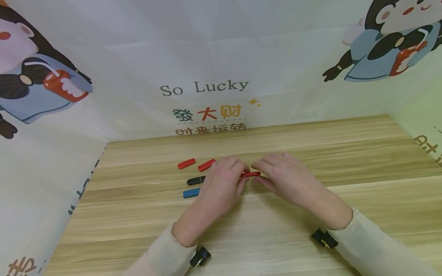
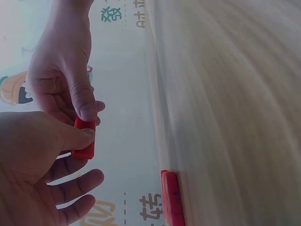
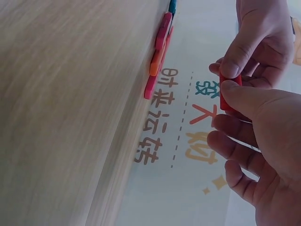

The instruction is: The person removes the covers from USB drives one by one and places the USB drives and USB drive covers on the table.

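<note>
A small, flat red bar (image 1: 251, 174) is held above the table between both hands. My left hand (image 1: 222, 180) pinches one end, its thumb on the flat face in the left wrist view. From the other side, my right hand (image 1: 291, 182) pinches the opposite end, thumb on the red bar (image 3: 225, 104) in the right wrist view. The other right fingers are loosely bent. Left of the left hand lie two more red bars, one farther out (image 1: 186, 163) and one nearer (image 1: 206, 165), a black bar (image 1: 195, 180) and a blue bar (image 1: 191, 193); the left hand partly covers some of these.
The pieces lie on a light wood-grain table (image 1: 138, 222). A printed white cloth (image 1: 207, 57) with cartoon figures and lettering stands behind the table and along its sides. Small black devices, one left (image 1: 200, 256) and one right (image 1: 324, 238), sit at the wrists.
</note>
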`<control>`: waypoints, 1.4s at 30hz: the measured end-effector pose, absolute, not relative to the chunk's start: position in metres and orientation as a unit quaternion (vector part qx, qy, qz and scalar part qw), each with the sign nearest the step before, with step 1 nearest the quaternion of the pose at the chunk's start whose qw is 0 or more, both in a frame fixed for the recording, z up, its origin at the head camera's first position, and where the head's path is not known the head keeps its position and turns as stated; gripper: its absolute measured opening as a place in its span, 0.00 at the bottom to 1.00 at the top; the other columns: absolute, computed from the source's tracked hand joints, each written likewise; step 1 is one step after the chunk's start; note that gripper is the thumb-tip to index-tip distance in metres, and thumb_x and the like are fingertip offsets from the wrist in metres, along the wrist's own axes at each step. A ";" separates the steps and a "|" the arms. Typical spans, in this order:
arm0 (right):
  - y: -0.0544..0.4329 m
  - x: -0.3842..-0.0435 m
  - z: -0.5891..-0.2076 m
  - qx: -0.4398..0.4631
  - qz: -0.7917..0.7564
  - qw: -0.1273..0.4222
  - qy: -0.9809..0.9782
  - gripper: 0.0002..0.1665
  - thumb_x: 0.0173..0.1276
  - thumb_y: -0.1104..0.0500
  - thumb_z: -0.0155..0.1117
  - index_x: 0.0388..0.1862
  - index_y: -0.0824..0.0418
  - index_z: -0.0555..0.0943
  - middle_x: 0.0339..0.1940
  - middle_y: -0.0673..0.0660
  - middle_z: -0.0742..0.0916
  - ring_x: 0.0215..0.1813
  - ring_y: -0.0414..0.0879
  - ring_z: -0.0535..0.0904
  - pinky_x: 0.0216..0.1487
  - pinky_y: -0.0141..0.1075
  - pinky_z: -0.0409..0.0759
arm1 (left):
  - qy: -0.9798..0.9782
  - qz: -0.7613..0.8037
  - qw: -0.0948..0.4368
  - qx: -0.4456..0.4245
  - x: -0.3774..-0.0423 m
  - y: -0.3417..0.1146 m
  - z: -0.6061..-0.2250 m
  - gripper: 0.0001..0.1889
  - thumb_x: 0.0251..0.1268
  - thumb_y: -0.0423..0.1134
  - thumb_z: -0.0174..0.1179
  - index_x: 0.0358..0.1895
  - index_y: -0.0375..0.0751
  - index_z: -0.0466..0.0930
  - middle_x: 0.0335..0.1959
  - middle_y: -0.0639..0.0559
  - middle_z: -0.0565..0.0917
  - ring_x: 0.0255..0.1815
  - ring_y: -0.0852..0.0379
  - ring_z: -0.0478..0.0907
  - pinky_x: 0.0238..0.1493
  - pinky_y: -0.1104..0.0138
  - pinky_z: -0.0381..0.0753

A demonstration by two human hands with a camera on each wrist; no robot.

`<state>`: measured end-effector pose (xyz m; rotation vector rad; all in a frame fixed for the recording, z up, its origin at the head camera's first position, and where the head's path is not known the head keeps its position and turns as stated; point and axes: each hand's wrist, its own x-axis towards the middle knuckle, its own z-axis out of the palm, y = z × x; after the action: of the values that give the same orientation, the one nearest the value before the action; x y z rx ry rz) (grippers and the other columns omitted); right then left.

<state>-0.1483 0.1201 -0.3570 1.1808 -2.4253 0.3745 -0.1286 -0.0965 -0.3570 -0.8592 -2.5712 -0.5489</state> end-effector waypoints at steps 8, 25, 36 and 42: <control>0.120 -0.148 -0.360 0.433 0.147 0.233 -0.858 0.11 0.64 0.59 0.82 0.41 0.60 0.88 0.36 0.52 0.89 0.38 0.49 0.85 0.38 0.42 0.82 | -0.910 -0.203 0.183 -0.312 -0.129 -0.094 -0.359 0.05 0.71 0.36 0.72 0.44 0.42 0.85 0.39 0.52 0.82 0.41 0.52 0.80 0.42 0.60 0.80; 0.117 -0.149 -0.361 0.452 0.167 0.256 -0.838 0.10 0.65 0.61 0.81 0.40 0.61 0.88 0.35 0.53 0.89 0.37 0.48 0.86 0.36 0.41 0.81 | -0.900 -0.222 0.175 -0.332 -0.127 -0.096 -0.356 0.02 0.74 0.31 0.68 0.44 0.38 0.87 0.40 0.51 0.84 0.40 0.54 0.82 0.44 0.63 0.85; 0.117 -0.149 -0.362 0.460 0.171 0.260 -0.832 0.09 0.65 0.62 0.80 0.41 0.62 0.88 0.36 0.53 0.89 0.38 0.48 0.86 0.36 0.40 0.82 | -0.896 -0.217 0.181 -0.342 -0.127 -0.096 -0.358 0.02 0.74 0.32 0.68 0.44 0.38 0.87 0.40 0.51 0.85 0.40 0.55 0.82 0.44 0.65 0.85; 0.119 -0.148 -0.364 0.464 0.169 0.257 -0.831 0.10 0.65 0.62 0.80 0.41 0.62 0.88 0.36 0.53 0.89 0.37 0.47 0.86 0.35 0.39 0.81 | -0.891 -0.223 0.183 -0.352 -0.127 -0.096 -0.361 0.02 0.73 0.30 0.68 0.44 0.37 0.87 0.40 0.51 0.85 0.41 0.55 0.83 0.45 0.65 0.85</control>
<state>-0.1483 0.1185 -0.3636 1.2595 -2.2539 0.4597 -0.1271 -0.0960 -0.3606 -0.9927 -2.5132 -0.6294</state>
